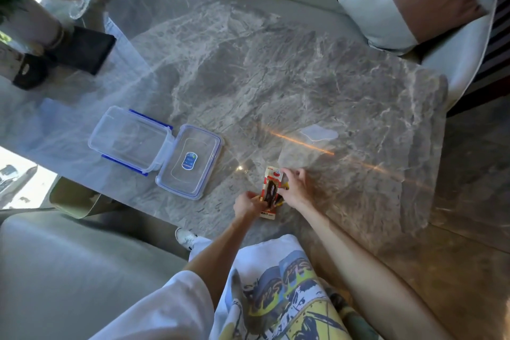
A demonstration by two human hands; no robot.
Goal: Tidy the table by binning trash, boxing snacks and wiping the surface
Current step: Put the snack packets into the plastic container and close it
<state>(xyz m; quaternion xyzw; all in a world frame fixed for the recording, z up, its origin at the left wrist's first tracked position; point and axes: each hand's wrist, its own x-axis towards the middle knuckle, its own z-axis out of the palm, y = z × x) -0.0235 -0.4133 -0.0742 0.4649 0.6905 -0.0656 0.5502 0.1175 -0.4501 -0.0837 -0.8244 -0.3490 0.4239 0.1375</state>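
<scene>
While both hands, left hand (248, 205) and right hand (294, 188), are clamped on the snack packets (271, 192) at the bench's (276, 77) near edge, bunch them tightly, then carry them left into the open clear box (128, 141).

Single head-worn wide-angle view, looking steeply down, high over marble table (276, 77), arms nearest
</scene>
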